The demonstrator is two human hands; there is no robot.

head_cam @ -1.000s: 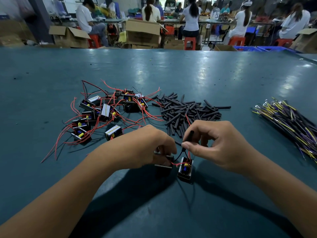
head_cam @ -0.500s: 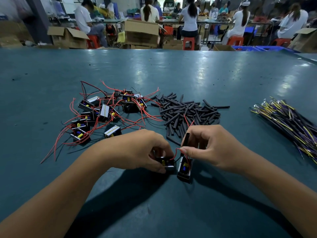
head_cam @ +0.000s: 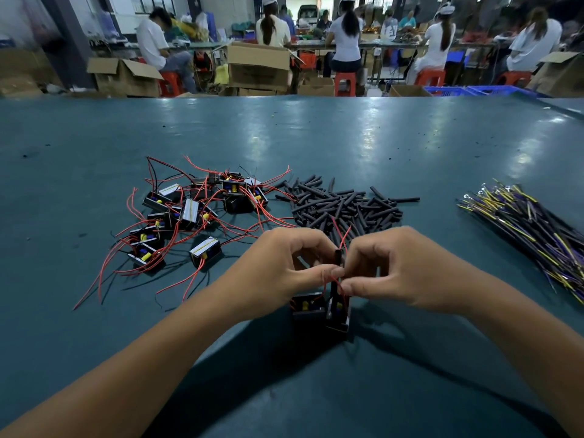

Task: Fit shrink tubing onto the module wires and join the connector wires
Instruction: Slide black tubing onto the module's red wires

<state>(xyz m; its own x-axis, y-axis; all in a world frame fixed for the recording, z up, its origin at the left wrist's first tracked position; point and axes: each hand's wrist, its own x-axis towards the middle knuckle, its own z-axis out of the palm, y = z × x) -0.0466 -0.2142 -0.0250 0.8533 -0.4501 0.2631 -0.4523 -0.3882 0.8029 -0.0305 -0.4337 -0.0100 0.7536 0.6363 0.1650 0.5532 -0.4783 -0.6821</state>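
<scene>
Across the teal counter the stock is laid out in three groups within reach of the person seated at its near edge. To the far right lies a bundle of connector wires, yellow and dark, untouched and well apart from the work; it appears reserved for the joining stage, which is not yet begun. Left of centre sits a heap of modules, small black blocks with red leads tangled together, evidently the units awaiting treatment. Between these, just beyond the hands, is a pile of shrink tubing cut into short black lengths, placed where a piece can be taken with little reach.

At the near centre, two modules stand side by side on the counter directly under the hands, touching or nearly so. The left hand has fingers curled, thumb and forefinger pinching a red lead that rises from these units. The right hand is likewise curled and pinches one upright tube piece at the point where the fingertips of both hands meet. The lead is held steady, in my judgement, so the tube can be slid down over it. Whether the wire tip has entered the tube cannot be told; fingers hide it.
</scene>
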